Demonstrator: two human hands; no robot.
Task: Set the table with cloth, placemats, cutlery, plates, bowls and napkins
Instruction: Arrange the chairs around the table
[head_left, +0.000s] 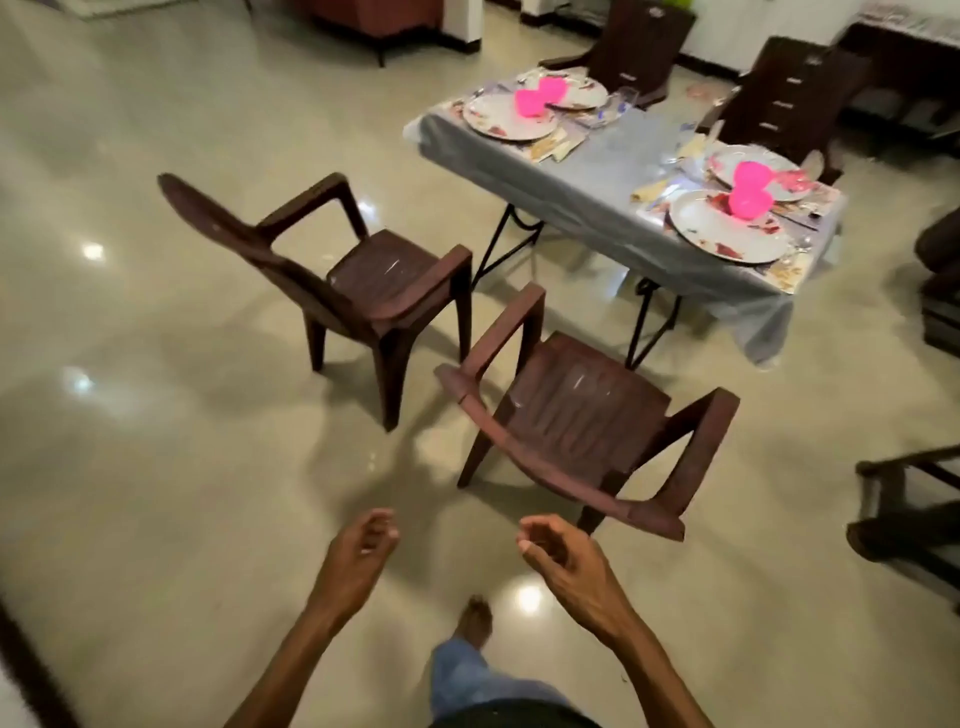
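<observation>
From the head camera, the left hand (363, 543) and right hand (553, 545) hang over the floor (156, 441) with fingers loosely curled, holding nothing. Well ahead, past two brown chairs (576, 415), the bench (623, 202) wears a grey cloth and carries four plates (506, 122) with pink bowls (748, 200) on them.

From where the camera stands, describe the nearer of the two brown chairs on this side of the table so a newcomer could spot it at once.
Find the table with the grey cloth and four plates. Two brown armchairs stand on the floor on its near side, pulled away from it. The nearer chair is just ahead of the right hand; the other chair stands farther left.
</observation>
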